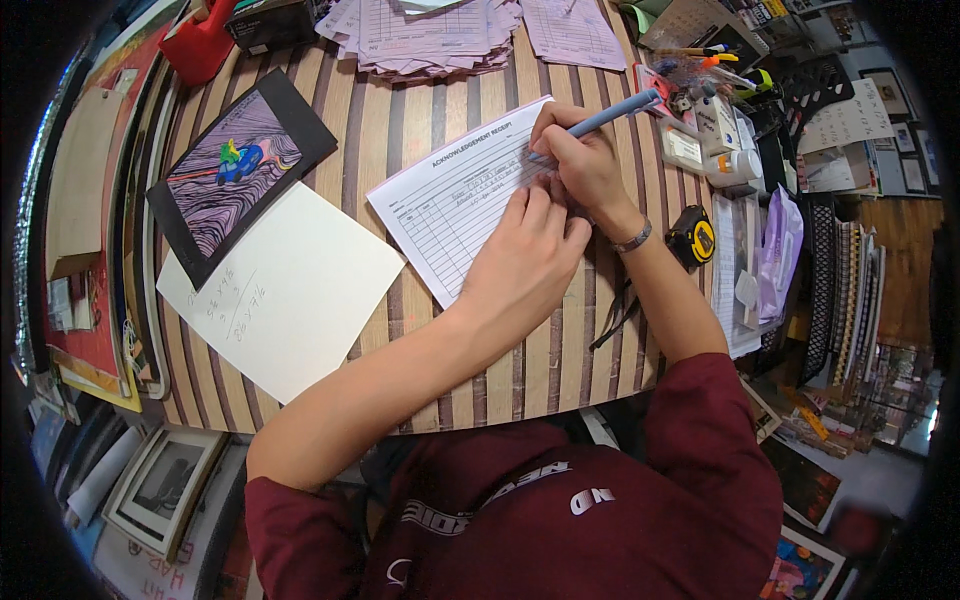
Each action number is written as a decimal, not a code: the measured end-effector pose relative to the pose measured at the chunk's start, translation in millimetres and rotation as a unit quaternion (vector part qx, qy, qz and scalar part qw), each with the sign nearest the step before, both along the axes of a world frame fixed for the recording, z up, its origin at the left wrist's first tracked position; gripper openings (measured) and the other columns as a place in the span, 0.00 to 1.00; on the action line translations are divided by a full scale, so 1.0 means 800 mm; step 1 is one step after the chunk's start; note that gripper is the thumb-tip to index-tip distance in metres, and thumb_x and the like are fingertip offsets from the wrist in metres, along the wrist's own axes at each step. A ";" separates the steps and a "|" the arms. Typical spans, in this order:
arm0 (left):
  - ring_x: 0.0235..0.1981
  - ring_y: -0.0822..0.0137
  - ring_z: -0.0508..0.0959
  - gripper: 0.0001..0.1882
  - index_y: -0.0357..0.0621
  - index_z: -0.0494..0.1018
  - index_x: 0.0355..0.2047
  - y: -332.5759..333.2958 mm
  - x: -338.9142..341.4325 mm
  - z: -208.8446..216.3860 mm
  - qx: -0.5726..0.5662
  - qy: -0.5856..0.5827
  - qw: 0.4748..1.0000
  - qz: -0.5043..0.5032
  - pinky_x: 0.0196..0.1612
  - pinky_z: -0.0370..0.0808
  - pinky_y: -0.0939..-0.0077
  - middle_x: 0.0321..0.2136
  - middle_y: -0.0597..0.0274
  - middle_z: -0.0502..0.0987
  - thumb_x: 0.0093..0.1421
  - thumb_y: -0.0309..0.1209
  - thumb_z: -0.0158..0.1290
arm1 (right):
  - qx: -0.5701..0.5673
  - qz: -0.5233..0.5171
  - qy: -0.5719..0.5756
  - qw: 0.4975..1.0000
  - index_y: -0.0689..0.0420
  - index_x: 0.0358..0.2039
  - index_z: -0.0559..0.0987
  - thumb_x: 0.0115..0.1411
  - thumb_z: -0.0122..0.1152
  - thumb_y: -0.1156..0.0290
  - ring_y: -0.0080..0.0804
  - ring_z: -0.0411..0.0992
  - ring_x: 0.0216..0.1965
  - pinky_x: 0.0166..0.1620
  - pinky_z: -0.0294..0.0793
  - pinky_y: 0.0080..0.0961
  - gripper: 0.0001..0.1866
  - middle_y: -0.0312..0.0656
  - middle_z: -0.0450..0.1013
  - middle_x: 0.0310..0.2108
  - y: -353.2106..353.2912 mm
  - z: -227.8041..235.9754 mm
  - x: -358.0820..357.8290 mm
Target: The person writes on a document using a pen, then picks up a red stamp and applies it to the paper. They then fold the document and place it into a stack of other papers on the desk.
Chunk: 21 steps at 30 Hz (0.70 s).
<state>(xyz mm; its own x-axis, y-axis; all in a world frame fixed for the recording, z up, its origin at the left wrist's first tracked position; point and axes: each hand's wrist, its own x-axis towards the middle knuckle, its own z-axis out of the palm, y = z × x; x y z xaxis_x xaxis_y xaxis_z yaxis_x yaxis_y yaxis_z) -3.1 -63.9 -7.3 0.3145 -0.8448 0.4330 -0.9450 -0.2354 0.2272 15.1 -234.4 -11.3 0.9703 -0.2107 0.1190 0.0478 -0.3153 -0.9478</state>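
Note:
My right hand (588, 165) grips a blue-grey pen (612, 112), its tip down on a receipt form (440, 230). The form is white with ruled lines and columns, lies tilted on the striped table, and has some handwriting near its middle. Flat on the form's lower right part rests my left hand (525, 250), fingers stretched out and just below the right hand. Left of the form is a cream sheet (330, 265) with pencilled figures. A black-bordered picture (225, 180) with purple swirls and a blue-green figure overlaps that sheet's upper edge.
Purple-edged receipt slips (425, 45) are piled at the table's far side. A yellow-and-black tape measure (691, 237) sits right of my right wrist. Pens, a white bottle (737, 168) and a purple packet (780, 255) crowd the right edge. Frames (165, 490) stand at lower left.

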 end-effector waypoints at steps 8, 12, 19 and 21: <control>0.43 0.50 0.72 0.10 0.37 0.70 0.34 0.000 0.001 -0.001 0.003 -0.009 1.000 -0.002 0.54 0.68 0.61 0.35 0.46 0.74 0.51 0.26 0.50 | -0.018 0.014 -0.009 1.000 0.64 0.20 0.72 0.53 0.48 0.76 0.18 0.62 0.27 0.32 0.61 0.17 0.08 0.35 0.68 0.22 -0.001 -0.001 0.001; 0.43 0.50 0.72 0.10 0.37 0.70 0.34 -0.001 0.002 -0.002 -0.011 -0.017 1.000 0.003 0.55 0.68 0.60 0.35 0.45 0.75 0.51 0.26 0.50 | -0.019 0.017 -0.014 1.000 0.64 0.20 0.71 0.53 0.48 0.76 0.19 0.63 0.27 0.32 0.61 0.18 0.08 0.35 0.68 0.22 0.000 0.002 0.000; 0.44 0.50 0.72 0.10 0.37 0.70 0.35 -0.001 0.001 -0.003 0.005 0.004 1.000 -0.003 0.55 0.68 0.60 0.35 0.46 0.75 0.52 0.26 0.50 | -0.022 0.007 -0.007 1.000 0.64 0.20 0.71 0.53 0.48 0.76 0.17 0.61 0.26 0.30 0.60 0.17 0.08 0.34 0.67 0.21 0.001 0.002 0.000; 0.44 0.50 0.72 0.10 0.37 0.70 0.35 -0.002 0.000 -0.002 0.010 0.004 1.000 -0.004 0.55 0.68 0.60 0.35 0.46 0.74 0.52 0.26 0.50 | -0.026 0.008 -0.012 1.000 0.63 0.20 0.71 0.53 0.47 0.76 0.16 0.60 0.25 0.30 0.60 0.17 0.08 0.33 0.67 0.21 0.001 0.004 -0.001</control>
